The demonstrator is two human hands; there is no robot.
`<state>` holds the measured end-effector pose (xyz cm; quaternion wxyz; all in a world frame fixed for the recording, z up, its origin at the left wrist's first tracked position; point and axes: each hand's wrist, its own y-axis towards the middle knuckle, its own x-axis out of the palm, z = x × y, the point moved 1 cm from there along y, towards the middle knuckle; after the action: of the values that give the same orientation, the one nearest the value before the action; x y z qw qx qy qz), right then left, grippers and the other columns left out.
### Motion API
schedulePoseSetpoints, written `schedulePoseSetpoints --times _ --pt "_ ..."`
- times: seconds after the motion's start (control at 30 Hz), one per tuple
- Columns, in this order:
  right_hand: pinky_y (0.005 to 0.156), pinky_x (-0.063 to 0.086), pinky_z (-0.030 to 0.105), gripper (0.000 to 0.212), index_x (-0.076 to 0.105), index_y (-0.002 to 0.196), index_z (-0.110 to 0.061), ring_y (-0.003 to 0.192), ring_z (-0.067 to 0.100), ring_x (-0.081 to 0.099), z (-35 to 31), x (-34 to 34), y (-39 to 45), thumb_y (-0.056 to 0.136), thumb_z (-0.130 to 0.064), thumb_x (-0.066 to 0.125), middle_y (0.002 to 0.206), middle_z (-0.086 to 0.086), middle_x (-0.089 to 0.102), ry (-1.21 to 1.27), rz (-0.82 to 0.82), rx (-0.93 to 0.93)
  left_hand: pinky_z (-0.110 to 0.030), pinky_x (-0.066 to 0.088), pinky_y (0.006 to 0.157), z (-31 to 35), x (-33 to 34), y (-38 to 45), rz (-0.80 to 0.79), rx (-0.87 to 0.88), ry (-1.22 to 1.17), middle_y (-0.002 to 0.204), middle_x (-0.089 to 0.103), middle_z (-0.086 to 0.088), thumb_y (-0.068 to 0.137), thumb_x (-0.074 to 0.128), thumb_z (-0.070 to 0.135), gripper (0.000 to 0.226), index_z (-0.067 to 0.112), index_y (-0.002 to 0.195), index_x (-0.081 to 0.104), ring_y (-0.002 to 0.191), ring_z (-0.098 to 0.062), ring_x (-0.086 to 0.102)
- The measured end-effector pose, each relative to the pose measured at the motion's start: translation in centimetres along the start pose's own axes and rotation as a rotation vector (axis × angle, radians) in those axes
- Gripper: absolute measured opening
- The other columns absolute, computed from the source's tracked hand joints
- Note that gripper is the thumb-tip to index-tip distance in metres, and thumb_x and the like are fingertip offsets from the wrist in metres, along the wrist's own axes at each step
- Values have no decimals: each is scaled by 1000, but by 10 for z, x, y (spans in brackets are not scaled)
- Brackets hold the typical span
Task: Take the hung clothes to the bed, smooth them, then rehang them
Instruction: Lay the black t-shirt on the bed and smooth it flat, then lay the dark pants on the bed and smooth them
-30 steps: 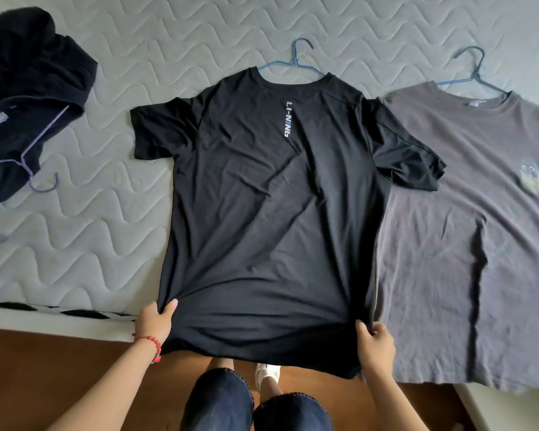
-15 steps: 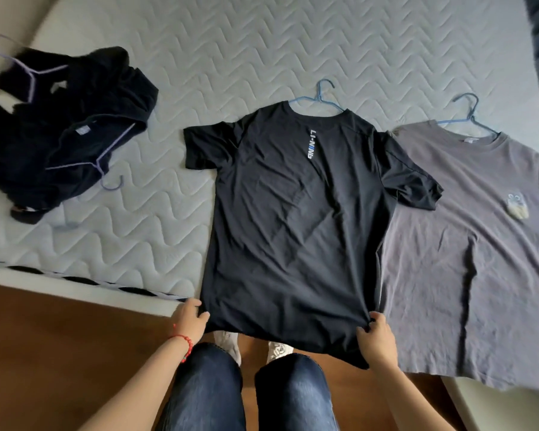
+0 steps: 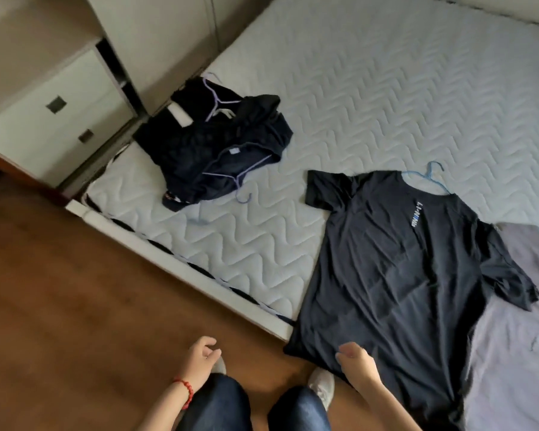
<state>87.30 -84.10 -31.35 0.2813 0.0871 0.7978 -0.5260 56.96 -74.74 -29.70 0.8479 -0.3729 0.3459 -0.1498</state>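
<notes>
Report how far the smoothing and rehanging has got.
Done: the black short-sleeved T-shirt on its blue wire hanger lies flat on the white quilted mattress, as does the grey T-shirt. In hand: nothing; left hand and right hand are open. Left: smoothing the crumpled dark clothes pile, then rehanging everything.

Soft, dim indoor daylight, brightest on the white quilted mattress (image 3: 386,88) toward the upper right, fading to shade over the wooden floor (image 3: 59,290) at lower left. Shadows are faint. No glare. The whole frame is slightly smeared by motion blur, and wide-angle distortion bends straight edges near the corners.
</notes>
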Motion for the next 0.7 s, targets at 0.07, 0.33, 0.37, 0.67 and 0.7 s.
schedulePoseSetpoints --times 0.07,0.33,0.37,0.67,0.7 --pt "73 35 24 18 61 102 -17 106 26 60 -28 22 -2 86 -19 56 97 10 68 -36 -28 3 -25 39 68 -23 -37 9 -7 -34 -47 69 50 -1 85 58 1 13 12 90 52 81 -23 52" --pt "60 40 21 5 57 84 -23 78 22 64 -119 61 -7 83 -18 56 87 5 67 -117 -67 2 -28 38 80 -66 -161 58 60 -111 -85 96 58 -14 87 57 5 15 0 101 58 93 -23 53" --pt "56 39 16 7 57 83 -23 71 19 63 -131 61 -7 84 -17 56 81 3 66 -102 -62 -5 -30 41 82 -59 -169 66 59 -97 -82 97 59 -15 87 57 5 15 1 101 58 95 -26 55" --pt "50 41 16 11 60 98 -8 52 4 62 -255 35 82 88 -7 56 81 1 62 29 -72 -79 -23 40 76 65 -213 154 41 101 21 101 67 -10 87 57 19 26 11 112 60 96 -23 62" --pt "49 42 13 11 61 97 -8 47 -1 61 -275 29 99 87 -6 56 81 2 62 42 -58 -99 -24 42 78 78 -219 164 36 107 20 103 67 -9 88 57 21 27 12 113 58 100 -23 62"
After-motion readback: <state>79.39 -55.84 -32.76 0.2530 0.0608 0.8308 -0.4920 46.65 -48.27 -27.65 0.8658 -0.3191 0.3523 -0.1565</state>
